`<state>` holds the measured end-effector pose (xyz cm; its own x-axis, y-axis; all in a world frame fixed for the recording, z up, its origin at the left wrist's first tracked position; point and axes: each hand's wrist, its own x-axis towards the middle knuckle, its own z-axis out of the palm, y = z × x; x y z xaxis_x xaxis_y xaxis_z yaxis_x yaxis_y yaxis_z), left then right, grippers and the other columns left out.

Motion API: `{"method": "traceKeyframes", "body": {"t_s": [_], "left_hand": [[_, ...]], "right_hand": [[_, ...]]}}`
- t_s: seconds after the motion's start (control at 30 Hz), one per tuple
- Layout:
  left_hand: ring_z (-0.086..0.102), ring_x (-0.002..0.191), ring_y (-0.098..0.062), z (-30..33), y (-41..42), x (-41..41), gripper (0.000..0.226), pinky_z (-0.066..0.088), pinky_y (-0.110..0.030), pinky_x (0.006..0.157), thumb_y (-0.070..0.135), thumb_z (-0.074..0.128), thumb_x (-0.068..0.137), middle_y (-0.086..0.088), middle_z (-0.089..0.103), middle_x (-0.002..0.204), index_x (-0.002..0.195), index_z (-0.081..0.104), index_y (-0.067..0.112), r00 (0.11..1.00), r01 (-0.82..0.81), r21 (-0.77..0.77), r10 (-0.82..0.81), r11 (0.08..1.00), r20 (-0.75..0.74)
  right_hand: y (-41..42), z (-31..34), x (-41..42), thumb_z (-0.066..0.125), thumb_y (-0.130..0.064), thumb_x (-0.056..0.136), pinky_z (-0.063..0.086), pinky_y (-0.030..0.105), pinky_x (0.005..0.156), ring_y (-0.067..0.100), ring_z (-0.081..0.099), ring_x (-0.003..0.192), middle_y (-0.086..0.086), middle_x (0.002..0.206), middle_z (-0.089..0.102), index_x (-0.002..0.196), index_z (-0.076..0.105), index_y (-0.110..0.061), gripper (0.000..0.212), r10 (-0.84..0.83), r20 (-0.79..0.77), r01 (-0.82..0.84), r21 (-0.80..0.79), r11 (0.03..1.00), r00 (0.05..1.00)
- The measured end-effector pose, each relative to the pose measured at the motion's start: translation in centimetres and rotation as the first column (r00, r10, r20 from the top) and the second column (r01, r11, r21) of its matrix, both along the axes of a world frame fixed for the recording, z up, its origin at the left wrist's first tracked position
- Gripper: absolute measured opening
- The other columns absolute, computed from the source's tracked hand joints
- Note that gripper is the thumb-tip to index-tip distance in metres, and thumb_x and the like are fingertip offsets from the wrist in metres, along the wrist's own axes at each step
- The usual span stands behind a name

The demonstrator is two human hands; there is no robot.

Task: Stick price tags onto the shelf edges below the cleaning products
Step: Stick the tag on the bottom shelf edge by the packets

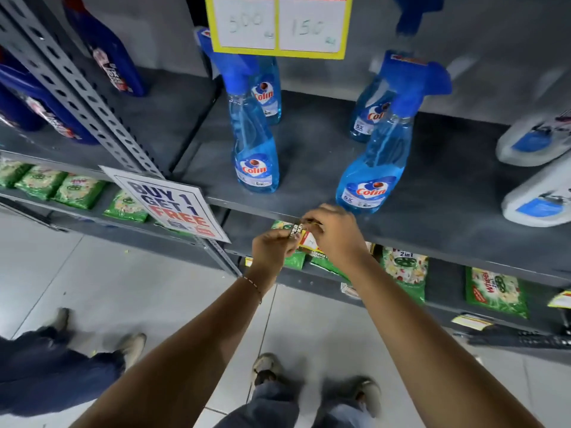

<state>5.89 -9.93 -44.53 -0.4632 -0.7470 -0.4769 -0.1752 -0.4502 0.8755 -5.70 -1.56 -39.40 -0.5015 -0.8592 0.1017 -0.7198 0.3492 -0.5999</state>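
Head view: left hand (272, 247) and right hand (335, 233) pinch one price tag (304, 237) below four spray bottles (256, 156).

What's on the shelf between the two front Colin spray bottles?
Nothing in the head view: bare grey shelf lies between the left front bottle and the right front bottle. Both hands work just below that gap's front edge.

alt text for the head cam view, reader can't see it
Both hands, left hand and right hand, hold a small price tag at the grey shelf edge below blue Colin spray bottles. A buy-one-get-one sign hangs to the left; green packets fill the lower shelf.
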Motion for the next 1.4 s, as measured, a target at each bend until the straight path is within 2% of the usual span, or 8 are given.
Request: {"method": "traceKeyframes", "body": {"t_s": [0.17, 0.27, 0.47, 0.77, 0.97, 1.13, 1.27, 1.4], "left_hand": [[0.060, 0.054, -0.005, -0.1, -0.8, 2.1, 0.018, 0.052, -0.028, 0.067, -0.005, 0.079, 0.071, 0.017, 0.068, 0.050, 0.070, 0.075, 0.012, 0.985, 0.145, -0.281, -0.113, 0.949, 0.128], [0.065, 0.067, -0.015, 0.9, -1.2, 2.8, 0.009, 0.056, -0.039, 0.074, 0.003, 0.082, 0.071, 0.000, 0.075, 0.067, 0.078, 0.078, 0.007, 0.977, 0.191, -0.356, -0.142, 0.915, 0.159], [0.066, 0.069, -0.017, 3.0, -1.8, 1.7, 0.019, 0.053, -0.028, 0.072, 0.020, 0.081, 0.075, -0.007, 0.077, 0.081, 0.089, 0.078, 0.009, 0.946, 0.294, -0.587, -0.142, 0.754, 0.292], [0.073, 0.073, -0.032, 3.1, -1.4, 1.2, 0.014, 0.063, -0.047, 0.073, 0.013, 0.073, 0.084, -0.016, 0.076, 0.084, 0.093, 0.074, 0.002, 0.956, 0.264, -0.519, -0.150, 0.813, 0.253], [0.072, 0.058, -0.030, 3.6, -1.3, 0.4, 0.016, 0.063, -0.048, 0.065, 0.020, 0.078, 0.080, -0.015, 0.074, 0.069, 0.074, 0.072, 0.006, 0.962, 0.211, -0.488, -0.091, 0.847, 0.259], [0.070, 0.054, -0.028, 2.8, -2.2, 0.7, 0.027, 0.062, -0.045, 0.061, 0.032, 0.076, 0.079, -0.008, 0.073, 0.062, 0.069, 0.070, 0.008, 0.937, 0.266, -0.557, -0.075, 0.787, 0.342], [0.070, 0.055, -0.029, 3.1, -3.1, 1.7, 0.028, 0.063, -0.045, 0.060, 0.033, 0.071, 0.084, -0.010, 0.073, 0.067, 0.075, 0.069, 0.007, 0.900, 0.321, -0.478, -0.106, 0.817, 0.423], [0.054, 0.036, -0.001, 6.9, -2.3, 2.8, 0.036, 0.053, -0.023, 0.052, 0.024, 0.068, 0.086, 0.005, 0.056, 0.044, 0.054, 0.055, 0.014, 0.900, 0.374, -0.585, -0.131, 0.720, 0.415]], "right_hand": [[2.1, -0.2, 0.9, 0.070, -0.024, 0.080, 0.050, 0.042, 0.076, 0.024, 0.063, 0.082, -0.002, 0.085, 0.071, 0.088, 0.071, -0.022, 0.008, -0.123, -0.045, 0.124, 0.022, 0.992, 0.991], [3.7, -0.4, 1.9, 0.073, -0.027, 0.078, 0.045, 0.039, 0.079, 0.025, 0.066, 0.083, -0.004, 0.088, 0.074, 0.092, 0.069, -0.026, 0.015, -0.182, -0.122, 0.189, 0.052, 0.981, 0.976], [3.8, -0.6, 2.1, 0.071, -0.032, 0.081, 0.051, 0.037, 0.068, 0.027, 0.065, 0.078, 0.001, 0.084, 0.074, 0.089, 0.070, -0.023, 0.013, -0.273, -0.145, 0.277, 0.007, 0.961, 0.951], [3.4, -0.9, 1.8, 0.063, -0.033, 0.090, 0.039, 0.023, 0.056, 0.025, 0.067, 0.073, 0.004, 0.084, 0.075, 0.097, 0.072, -0.019, 0.018, -0.321, -0.212, 0.334, 0.030, 0.942, 0.923], [3.2, -1.3, 1.4, 0.062, -0.042, 0.089, 0.043, 0.027, 0.051, 0.028, 0.064, 0.061, 0.006, 0.068, 0.071, 0.080, 0.068, -0.015, 0.029, -0.332, -0.271, 0.357, 0.047, 0.933, 0.904], [4.2, -0.5, 0.5, 0.071, -0.051, 0.079, 0.029, 0.022, 0.048, 0.028, 0.055, 0.042, 0.006, 0.050, 0.061, 0.062, 0.058, -0.014, 0.043, -0.349, -0.394, 0.392, 0.033, 0.919, 0.850], [5.8, -0.1, 0.6, 0.073, -0.045, 0.079, 0.026, 0.022, 0.048, 0.029, 0.056, 0.042, 0.007, 0.049, 0.059, 0.061, 0.055, -0.013, 0.041, -0.362, -0.432, 0.424, 0.054, 0.904, 0.826], [7.9, 2.1, 1.6, 0.070, -0.038, 0.084, 0.025, 0.024, 0.048, 0.034, 0.058, 0.047, 0.009, 0.051, 0.059, 0.060, 0.052, -0.013, 0.039, -0.450, -0.344, 0.475, -0.014, 0.880, 0.824]]}}
